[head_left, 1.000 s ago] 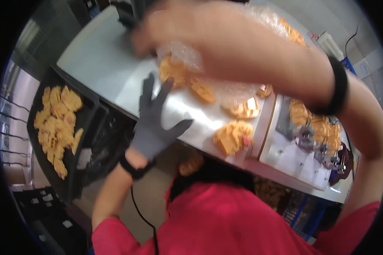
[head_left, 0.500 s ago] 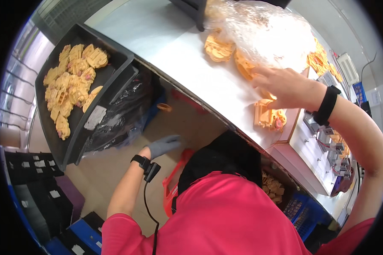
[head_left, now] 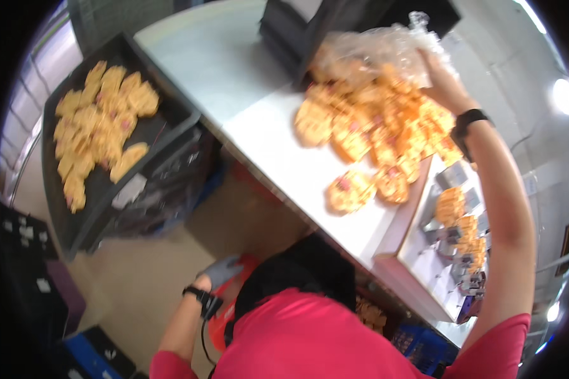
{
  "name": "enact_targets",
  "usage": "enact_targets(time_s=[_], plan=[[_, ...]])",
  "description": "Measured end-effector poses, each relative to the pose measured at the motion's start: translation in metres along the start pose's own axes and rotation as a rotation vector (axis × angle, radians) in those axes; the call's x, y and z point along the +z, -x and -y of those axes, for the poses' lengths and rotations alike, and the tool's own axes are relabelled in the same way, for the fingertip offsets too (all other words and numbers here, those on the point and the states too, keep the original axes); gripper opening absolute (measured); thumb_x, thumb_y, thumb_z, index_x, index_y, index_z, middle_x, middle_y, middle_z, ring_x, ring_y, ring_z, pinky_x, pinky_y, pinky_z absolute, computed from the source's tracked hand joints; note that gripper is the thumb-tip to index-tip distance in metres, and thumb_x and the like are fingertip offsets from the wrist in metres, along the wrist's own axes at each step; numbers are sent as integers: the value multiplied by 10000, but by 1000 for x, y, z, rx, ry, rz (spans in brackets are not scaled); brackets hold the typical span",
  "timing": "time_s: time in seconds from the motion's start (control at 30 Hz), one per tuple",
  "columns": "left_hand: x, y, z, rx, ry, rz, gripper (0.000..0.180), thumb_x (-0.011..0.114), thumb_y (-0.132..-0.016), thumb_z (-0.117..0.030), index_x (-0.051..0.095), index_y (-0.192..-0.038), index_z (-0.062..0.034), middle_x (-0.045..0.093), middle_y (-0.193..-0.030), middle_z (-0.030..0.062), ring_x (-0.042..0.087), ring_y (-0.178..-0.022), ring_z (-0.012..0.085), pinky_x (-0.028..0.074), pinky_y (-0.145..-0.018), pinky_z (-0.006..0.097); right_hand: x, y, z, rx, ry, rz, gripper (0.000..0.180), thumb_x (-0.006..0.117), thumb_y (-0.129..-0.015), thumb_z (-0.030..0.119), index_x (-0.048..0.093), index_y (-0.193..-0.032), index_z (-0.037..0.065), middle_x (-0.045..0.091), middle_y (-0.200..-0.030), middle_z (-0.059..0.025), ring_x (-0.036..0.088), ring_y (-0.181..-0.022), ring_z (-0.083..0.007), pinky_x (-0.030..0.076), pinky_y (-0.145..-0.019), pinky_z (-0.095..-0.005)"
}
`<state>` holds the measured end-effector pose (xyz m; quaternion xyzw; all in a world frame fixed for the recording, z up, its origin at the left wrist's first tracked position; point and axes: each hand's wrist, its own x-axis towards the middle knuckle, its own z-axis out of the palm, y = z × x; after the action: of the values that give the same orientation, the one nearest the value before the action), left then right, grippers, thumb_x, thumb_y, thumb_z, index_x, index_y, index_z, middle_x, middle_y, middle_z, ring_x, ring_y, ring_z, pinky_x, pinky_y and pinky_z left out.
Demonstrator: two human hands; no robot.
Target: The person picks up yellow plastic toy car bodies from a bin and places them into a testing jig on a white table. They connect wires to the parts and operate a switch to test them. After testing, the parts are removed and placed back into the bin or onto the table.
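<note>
The right hand (head_left: 437,74) grips the top of a clear plastic bag (head_left: 385,50), spilling orange-yellow moulded pieces (head_left: 373,126) onto the white counter (head_left: 234,95). The gloved left hand (head_left: 220,271) hangs low and loosely curled, holding nothing. Emptying looks underway; next, the bag likely needs lifting clear.

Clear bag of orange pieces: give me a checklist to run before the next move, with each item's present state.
1. Right hand has a grip on the clear bag: ok, its top is raised.
2. Orange pieces stay on the white table: ok, none past the edge.
3. Bag fully emptied: cannot tell.
4. Left hand, gloved, free: ok, low beside the table, holding nothing visible.
5. Black tray has room: ok, bare patch on one side.
</note>
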<state>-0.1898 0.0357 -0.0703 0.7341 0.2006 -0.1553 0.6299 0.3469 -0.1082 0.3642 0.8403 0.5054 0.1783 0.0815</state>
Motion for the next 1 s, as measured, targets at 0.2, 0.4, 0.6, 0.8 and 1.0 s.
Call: enact_targets(time_s=[0.2,0.4,0.6,0.8,1.0], plan=[[-51,32,-150,150,57,-273,344,632,-957,-212,622,-1254,-39,652,-1226,140,611,-1159,235,466,-995,329,-9,-39,34,266,-75,-98,1058,848,-702,344,229,-1517,74,445,-1439,-262,514,-1273,-396,455,-1039,-426],[-136,10,-260,670,-234,-788,250,643,-911,-80,645,-1157,-38,656,-1074,122,634,-1021,253,495,-902,341,52,-69,26,308,-316,-209,1140,854,-660,521,227,-1527,127,510,-1394,-223,576,-1217,-368,491,-994,-462],[-188,-69,-281,638,-905,-745,465,677,-871,-299,562,-1285,-121,535,-1343,149,474,-1294,354,443,-1029,413,50,-96,60,482,-151,10,1110,782,-619,693,355,-1500,169,578,-1358,-134,600,-1200,-338,430,-1008,-505],[-183,-98,-288,521,-1169,-617,622,536,-931,-522,520,-1400,-114,437,-1470,212,345,-1396,401,221,-1166,530,88,-139,23,544,-74,282,629,776,-731,491,655,-1230,128,650,-1267,-151,600,-1206,-325,463,-996,-433],[-179,-93,-295,524,-1126,-655,566,622,-890,-426,561,-1348,-99,467,-1437,218,386,-1358,425,244,-1153,547,78,-200,-73,17,-190,-227,184,648,-875,185,703,-1015,77,695,-873,-131,670,-788,-311,542,-695,-375]])
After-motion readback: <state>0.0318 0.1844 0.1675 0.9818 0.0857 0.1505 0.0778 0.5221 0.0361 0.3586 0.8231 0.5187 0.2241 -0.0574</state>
